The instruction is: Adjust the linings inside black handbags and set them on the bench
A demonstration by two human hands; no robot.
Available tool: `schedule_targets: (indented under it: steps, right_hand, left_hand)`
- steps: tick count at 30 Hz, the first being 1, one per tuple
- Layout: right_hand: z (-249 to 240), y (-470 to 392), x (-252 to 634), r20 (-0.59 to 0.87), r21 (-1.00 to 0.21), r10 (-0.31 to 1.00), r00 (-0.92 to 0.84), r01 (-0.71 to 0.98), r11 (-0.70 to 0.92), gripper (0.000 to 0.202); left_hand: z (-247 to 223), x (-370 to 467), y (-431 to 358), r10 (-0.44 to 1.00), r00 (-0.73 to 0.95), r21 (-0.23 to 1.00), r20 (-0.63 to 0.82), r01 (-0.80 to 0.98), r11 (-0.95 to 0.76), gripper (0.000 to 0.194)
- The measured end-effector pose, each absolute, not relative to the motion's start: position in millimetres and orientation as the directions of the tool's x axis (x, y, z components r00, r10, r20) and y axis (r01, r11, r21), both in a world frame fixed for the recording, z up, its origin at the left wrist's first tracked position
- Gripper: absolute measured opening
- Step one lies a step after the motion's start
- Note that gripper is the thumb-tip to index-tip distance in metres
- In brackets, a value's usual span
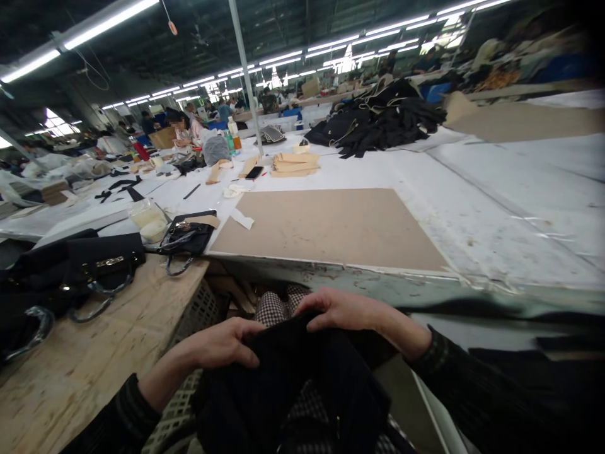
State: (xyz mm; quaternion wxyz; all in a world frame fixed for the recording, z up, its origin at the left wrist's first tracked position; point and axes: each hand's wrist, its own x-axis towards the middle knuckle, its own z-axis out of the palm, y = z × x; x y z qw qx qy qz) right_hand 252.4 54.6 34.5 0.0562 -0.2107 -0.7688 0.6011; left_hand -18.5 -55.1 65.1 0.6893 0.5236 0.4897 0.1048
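Over my lap hangs a black fabric piece (293,353), its upper edge pinched in both hands; whether it is a whole bag I cannot make out. My left hand (224,343) grips that edge at the left, thumb on the near side. Further right, my right hand (343,310) has thumb and fingers closed on the same edge, a little higher. Checked cloth (271,309) covers my knees beyond it. The lower part of the black piece runs out into dark folds.
A tan board (326,224) lies on the white table (496,221) in front. Black handbags (106,258) rest on a wooden surface (118,334) at left, above a plastic crate (198,309). Beyond are a small black bag (193,230), tan pieces (295,164) and a black fabric heap (378,120).
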Motion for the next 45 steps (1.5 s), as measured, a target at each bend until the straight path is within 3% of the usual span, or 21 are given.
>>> schedule_targets:
  steps: [3,7,11,17,28,35,45]
  right_hand:
    - [16.7,56.3,244.7,-0.203,-0.959,0.437,-0.876,0.269,0.094,0.029]
    - [4.5,63.6,234.4,-0.247,-0.955,0.431,-0.868,0.292,0.042,0.029]
    - [2.7,74.9,224.4,-0.287,-0.917,0.360,-0.888,0.364,0.165,0.028]
    - [1.3,77.6,217.2,-0.321,-0.845,0.352,-0.879,0.434,0.312,0.021]
    - [-10.7,58.9,225.4,-0.312,-0.875,0.429,-0.848,0.432,0.217,0.019]
    - [-2.1,56.5,223.9,-0.275,-0.869,0.439,-0.855,0.416,0.267,0.016]
    - [-1.6,52.4,228.0,-0.108,-0.899,0.409,-0.906,0.264,0.349,0.027]
  left_hand:
    - [45.2,-28.2,-50.5,0.664,0.479,0.816,-0.574,0.405,0.413,0.036]
    - [42.2,-31.3,-39.2,0.731,0.438,0.814,-0.523,0.510,0.278,0.059]
    - [41.9,-15.6,-24.0,0.714,0.485,0.784,-0.505,0.604,0.144,0.039]
    - [16.5,5.7,-14.2,0.747,0.469,0.743,-0.471,0.668,0.050,0.034]
    - [2.5,8.0,-24.1,0.740,0.450,0.768,-0.499,0.626,0.137,0.033]
    - [18.5,12.3,-28.5,0.829,0.468,0.714,-0.307,0.689,-0.125,0.040]
    - [14.6,12.9,-33.6,0.853,0.485,0.585,-0.195,0.756,-0.296,0.032]
